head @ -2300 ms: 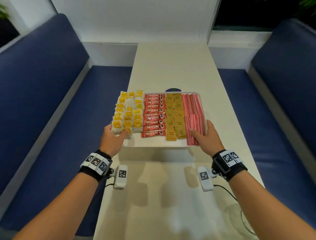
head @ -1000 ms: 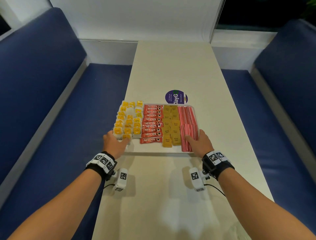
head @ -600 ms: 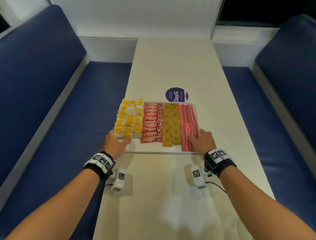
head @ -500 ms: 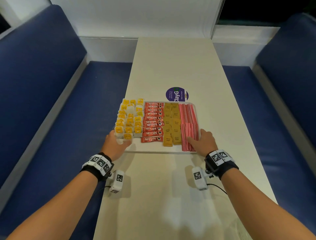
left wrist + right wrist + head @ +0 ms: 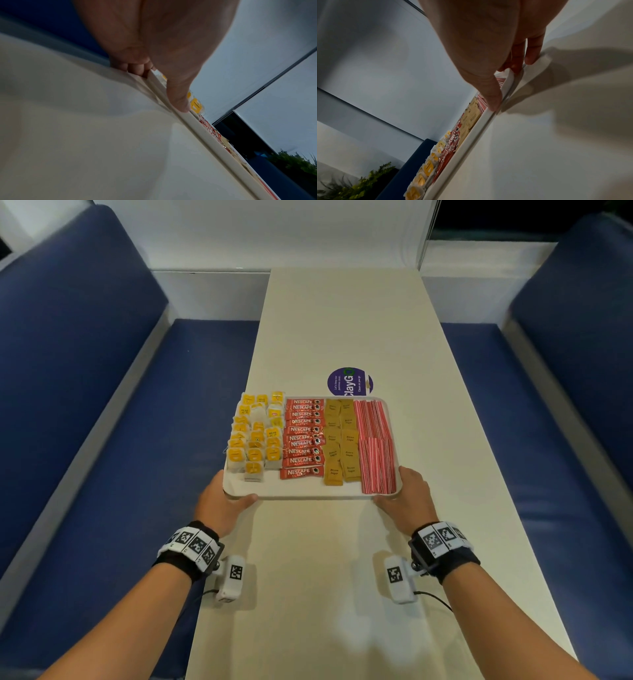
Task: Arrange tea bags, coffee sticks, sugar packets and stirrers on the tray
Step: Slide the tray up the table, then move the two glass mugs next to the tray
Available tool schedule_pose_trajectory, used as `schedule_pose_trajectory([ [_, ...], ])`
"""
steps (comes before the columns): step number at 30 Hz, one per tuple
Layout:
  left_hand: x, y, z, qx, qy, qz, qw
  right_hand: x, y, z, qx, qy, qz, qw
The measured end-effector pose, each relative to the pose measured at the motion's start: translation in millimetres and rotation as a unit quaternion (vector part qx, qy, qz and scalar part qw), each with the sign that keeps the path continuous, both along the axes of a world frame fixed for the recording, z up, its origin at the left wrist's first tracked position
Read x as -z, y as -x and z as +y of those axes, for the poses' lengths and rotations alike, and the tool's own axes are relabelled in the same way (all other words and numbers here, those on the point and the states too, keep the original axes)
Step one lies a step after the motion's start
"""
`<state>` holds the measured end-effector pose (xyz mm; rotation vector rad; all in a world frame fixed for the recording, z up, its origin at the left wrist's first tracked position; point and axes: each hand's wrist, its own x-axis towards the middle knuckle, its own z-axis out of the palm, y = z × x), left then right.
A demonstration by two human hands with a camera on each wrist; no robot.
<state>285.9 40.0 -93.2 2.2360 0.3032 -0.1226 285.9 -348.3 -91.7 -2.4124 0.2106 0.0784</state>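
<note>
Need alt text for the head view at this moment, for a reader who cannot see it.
Two hands, the left hand and right hand, grip the near corners of a white tray on a long beige table. From left to right it holds tea bags, coffee sticks, sugar packets and red stirrers.

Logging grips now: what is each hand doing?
Left hand: grips the tray's near left corner.
Right hand: grips its near right corner.
</note>
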Motion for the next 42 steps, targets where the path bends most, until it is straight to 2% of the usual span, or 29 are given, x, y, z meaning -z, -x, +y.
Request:
schedule_pose_trajectory([
  [16, -9, 2, -3, 0.005, -0.019, 0.026, 0.999, -4, 6, -1, 0.013, -0.002, 0.036, 0.999],
  [22, -23, 17, -13, -0.033, -0.031, 0.024, 0.999, -48, 26, 3, 0.012, 0.001, 0.054, 0.998],
  [26, -37, 29, -24, -0.030, -0.040, -0.014, 0.999, -87, 46, 1, -0.015, -0.016, 0.041, 0.999],
  [28, -47, 36, -32, -0.022, -0.059, -0.005, 0.998, -106, 55, -2, -0.035, -0.022, 0.028, 0.999],
  [33, -63, 62, -65, 0.031, -0.070, -0.015, 0.997, -146, 87, -19, -0.078, -0.030, 0.027, 0.996],
  [36, -74, 84, -94, 0.099, -0.035, -0.044, 0.994, -165, 111, -36, -0.109, -0.015, 0.018, 0.994],
  [42, -86, 124, -152, 0.231, 0.005, -0.036, 0.972, -183, 167, -76, -0.129, 0.026, 0.023, 0.991],
])
